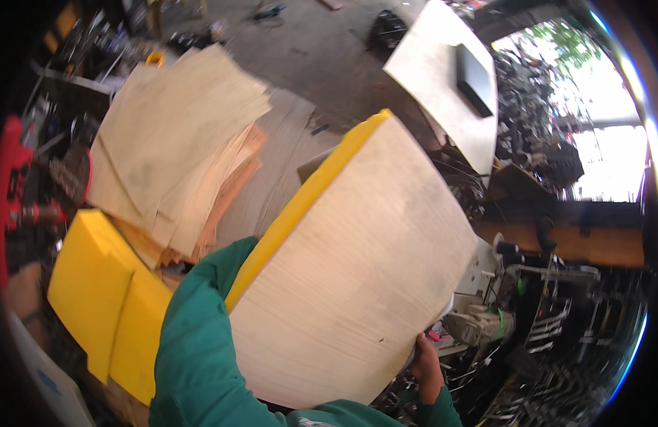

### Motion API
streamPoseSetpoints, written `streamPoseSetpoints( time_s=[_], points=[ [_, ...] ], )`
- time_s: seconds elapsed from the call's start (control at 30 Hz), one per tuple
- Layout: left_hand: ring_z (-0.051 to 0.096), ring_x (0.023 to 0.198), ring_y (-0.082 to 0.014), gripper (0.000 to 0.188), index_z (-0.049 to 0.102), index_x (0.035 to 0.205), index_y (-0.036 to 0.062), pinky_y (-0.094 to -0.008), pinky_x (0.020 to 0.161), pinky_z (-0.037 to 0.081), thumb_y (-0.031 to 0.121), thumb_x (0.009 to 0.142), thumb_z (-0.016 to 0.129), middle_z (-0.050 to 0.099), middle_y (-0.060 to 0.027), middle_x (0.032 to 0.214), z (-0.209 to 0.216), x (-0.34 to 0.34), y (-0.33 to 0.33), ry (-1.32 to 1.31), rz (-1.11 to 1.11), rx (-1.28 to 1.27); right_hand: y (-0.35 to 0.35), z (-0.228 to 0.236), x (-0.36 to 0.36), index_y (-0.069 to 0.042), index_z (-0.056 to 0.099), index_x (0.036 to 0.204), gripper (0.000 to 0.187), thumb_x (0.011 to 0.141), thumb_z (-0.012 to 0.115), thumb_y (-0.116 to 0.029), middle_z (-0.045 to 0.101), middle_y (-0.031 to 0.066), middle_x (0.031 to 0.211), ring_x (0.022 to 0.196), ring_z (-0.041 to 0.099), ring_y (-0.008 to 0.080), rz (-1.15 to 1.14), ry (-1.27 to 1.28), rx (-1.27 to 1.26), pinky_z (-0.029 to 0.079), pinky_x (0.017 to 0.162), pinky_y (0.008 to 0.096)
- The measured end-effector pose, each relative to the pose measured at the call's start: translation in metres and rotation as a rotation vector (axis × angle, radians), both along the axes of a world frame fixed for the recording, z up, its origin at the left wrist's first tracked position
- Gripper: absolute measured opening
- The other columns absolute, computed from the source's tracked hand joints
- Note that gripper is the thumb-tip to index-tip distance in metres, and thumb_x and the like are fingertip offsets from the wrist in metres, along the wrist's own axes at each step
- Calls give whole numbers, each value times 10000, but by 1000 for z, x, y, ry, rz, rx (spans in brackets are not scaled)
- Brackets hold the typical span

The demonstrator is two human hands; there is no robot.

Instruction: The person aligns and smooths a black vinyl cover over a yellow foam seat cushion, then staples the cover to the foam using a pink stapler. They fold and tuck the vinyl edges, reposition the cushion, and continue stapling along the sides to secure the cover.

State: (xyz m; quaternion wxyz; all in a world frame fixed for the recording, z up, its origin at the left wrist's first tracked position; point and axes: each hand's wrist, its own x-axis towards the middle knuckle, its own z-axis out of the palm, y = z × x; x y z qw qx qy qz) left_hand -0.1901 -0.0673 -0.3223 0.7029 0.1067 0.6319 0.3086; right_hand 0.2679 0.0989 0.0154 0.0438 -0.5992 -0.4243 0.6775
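On board (361, 267) — right hand (427, 366), apparently gripping.

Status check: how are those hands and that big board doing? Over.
Right hand gripping yellow-edged board; left hand out of sight. Pale face toward camera. Sheet pile on left, pale machine on right.

The right fingers (422, 344) hold the lower-right edge of a wood-grained panel (357, 263) edged with yellow foam (311, 188); the left hand is hidden. Well left of those fingers lie yellow foam slabs (94, 277) and stacked plywood sheets (179, 121).
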Motion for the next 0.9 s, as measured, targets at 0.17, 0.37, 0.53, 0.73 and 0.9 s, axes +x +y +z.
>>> streamPoseSetpoints(
  time_s=[0.17,0.37,0.53,0.73,0.9],
  points=[
    [610,1351,-291,634,527,1597,24,-426,1140,503,411,1110,649,614,-151,1553,-37,20,9,-144,88,52,6,15,-5,-58,399,1668,714,1123,572,-484,488,135,1696,1537,467,385,90,-56,-117,346,1284,591],
    [632,1330,-277,613,533,1590,9,-414,1129,514,396,1125,637,633,-143,1539,-65,14,-1,-306,252,118,10,17,-8,-51,365,1683,708,1148,517,-489,462,155,1710,1553,452,387,109,-68,-125,318,1303,596],
    [649,1312,-265,597,538,1583,-4,-403,1120,523,383,1138,627,648,-135,1527,-57,-36,-79,-398,619,190,9,20,-9,17,411,1636,622,1156,531,-360,525,154,1648,1498,507,335,120,-52,-56,378,1265,538],
    [647,1351,-258,686,546,1573,38,-437,1179,510,500,1086,688,667,-103,1511,70,-97,-165,-535,767,312,13,19,-11,4,490,1588,597,1148,583,-389,595,143,1577,1428,562,293,153,-175,51,438,1174,483],
    [680,1257,-233,693,628,1501,25,-404,1121,523,498,1020,785,721,-118,1408,196,-126,-174,-117,403,409,16,18,-10,-29,555,1549,574,1123,640,-405,660,119,1503,1354,609,278,146,-252,11,467,1097,449]
  ],
)
